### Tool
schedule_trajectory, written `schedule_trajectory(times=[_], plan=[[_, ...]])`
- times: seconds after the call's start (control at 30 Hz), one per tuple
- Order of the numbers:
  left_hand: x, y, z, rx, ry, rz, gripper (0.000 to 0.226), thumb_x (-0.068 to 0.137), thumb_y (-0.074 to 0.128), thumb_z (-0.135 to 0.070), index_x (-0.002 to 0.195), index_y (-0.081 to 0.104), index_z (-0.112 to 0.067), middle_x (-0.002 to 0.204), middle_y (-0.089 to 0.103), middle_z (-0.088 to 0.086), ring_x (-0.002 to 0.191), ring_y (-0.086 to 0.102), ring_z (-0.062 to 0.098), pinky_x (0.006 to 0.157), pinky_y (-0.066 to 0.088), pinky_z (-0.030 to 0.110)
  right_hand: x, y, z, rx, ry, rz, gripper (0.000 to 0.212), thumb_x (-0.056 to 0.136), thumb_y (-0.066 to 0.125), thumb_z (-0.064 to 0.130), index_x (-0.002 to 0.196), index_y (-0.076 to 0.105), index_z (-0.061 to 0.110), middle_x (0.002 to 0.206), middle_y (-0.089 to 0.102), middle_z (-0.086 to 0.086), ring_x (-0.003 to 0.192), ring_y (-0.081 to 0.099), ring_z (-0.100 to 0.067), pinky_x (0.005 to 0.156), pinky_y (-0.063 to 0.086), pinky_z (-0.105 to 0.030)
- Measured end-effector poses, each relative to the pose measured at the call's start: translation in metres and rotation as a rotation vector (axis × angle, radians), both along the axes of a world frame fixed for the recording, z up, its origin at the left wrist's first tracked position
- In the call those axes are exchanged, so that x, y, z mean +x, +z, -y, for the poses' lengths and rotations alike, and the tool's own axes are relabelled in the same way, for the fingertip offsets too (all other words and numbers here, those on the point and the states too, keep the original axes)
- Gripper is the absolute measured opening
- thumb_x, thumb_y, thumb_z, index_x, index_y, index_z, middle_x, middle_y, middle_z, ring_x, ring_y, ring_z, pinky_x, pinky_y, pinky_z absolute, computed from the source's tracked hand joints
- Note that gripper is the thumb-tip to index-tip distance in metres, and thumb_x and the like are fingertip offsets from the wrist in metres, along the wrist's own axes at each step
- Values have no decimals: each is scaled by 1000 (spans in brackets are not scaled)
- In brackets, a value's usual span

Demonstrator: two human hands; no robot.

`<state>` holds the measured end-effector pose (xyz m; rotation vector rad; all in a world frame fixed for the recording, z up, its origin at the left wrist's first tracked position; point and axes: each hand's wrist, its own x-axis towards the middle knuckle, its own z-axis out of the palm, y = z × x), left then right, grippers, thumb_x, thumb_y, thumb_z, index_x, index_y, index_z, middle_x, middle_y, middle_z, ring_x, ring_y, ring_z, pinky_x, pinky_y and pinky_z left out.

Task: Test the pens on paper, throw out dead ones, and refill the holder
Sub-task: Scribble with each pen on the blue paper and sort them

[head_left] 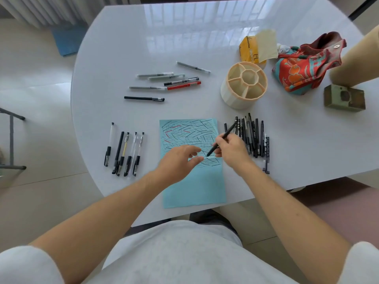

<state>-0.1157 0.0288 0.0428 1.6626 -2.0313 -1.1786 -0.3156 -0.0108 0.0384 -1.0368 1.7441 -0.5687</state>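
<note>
Gripping a black pen (222, 139) tip-down on the blue paper (194, 181), the right hand (231, 149) is testing; the left hand (180, 160), fingers loosely spread, is steadying the sheet alongside.

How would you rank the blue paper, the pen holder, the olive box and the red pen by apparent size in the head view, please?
1. Blue paper, clearly largest.
2. Pen holder.
3. Olive box; it sits near the distorted edge, so this is unsure.
4. Red pen, smallest in area.

Left hand (178, 160) hides paper (194, 187) middle; pen (222, 139) tip contact unclear.
</note>
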Motion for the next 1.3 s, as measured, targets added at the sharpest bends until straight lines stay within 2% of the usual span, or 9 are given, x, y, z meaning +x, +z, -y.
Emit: schedule_trajectory(times=[0.1, 0.17, 0.33, 0.53, 0.77, 0.9, 1.07, 1.2, 1.3], plan=[[19, -15, -2, 3, 41, 95, 36, 98, 55, -40, 130, 59, -25, 129, 61, -6, 123, 51, 14, 102, 43, 35, -18, -9, 23, -13, 118, -313, 9, 97, 60, 20, 101, 63, 13, 99, 71, -13, 87, 70, -30, 80, 60, -46], [34, -26, -9, 2, 61, 164, 34, 96, 58, -33, 129, 59, -24, 134, 57, -5, 131, 44, 17, 106, 41, 37, -24, -14, 28, -13, 261, -471, 20, 95, 63, 24, 110, 63, 10, 99, 68, -10, 93, 66, -31, 80, 56, -42], [59, -39, -31, -42, 40, 243, 37, 92, 63, -20, 128, 62, -17, 142, 51, 5, 136, 40, 25, 114, 32, 37, -25, -24, 23, -65, 489, -620, 24, 95, 66, 17, 117, 64, 8, 111, 71, -15, 101, 65, -34, 85, 52, -39], [66, -45, -43, -83, -80, 360, 42, 90, 61, -25, 131, 60, -21, 155, 38, 8, 145, 27, 26, 121, 23, 41, -20, -21, 30, -134, 513, -802, 27, 98, 59, 16, 124, 63, 11, 117, 58, -14, 95, 65, -39, 77, 49, -39], [67, -42, -38, -64, -103, 383, 44, 92, 58, -33, 135, 56, -29, 157, 32, 1, 145, 21, 22, 119, 23, 41, 102, -11, 103, -400, 737, -574, 29, 100, 55, 16, 127, 67, 14, 129, 61, -8, 106, 64, -33, 91, 51, -40], [70, -38, -35, -48, -123, 378, 45, 91, 58, -33, 135, 57, -29, 156, 32, 0, 145, 23, 22, 118, 26, 41, 180, -19, 142, -500, 964, -693, 35, 96, 48, 7, 127, 63, 16, 127, 60, -9, 110, 63, -35, 86, 52, -41], [72, -36, -36, -28, -119, 376, 47, 90, 58, -32, 137, 56, -30, 159, 29, -1, 146, 21, 21, 119, 26, 43, 222, -38, 161, -519, 1053, -870, 38, 92, 48, 0, 127, 58, 11, 126, 60, -13, 110, 65, -39, 88, 52, -44], [76, -37, -37, -50, -136, 363, 48, 88, 56, -22, 136, 57, -30, 158, 31, 0, 146, 22, 22, 116, 29, 42, 206, -40, 154, -408, 947, -708, 34, 89, 58, 14, 123, 61, 10, 126, 60, -13, 111, 61, -35, 92, 51, -41], [77, -36, -32, -52, -147, 337, 46, 88, 55, -18, 133, 60, -27, 153, 37, 1, 142, 27, 23, 116, 29, 40, 165, -25, 132, -360, 698, -448, 19, 85, 61, 18, 101, 68, 11, 101, 68, -7, 93, 62, -27, 83, 52, -36]])
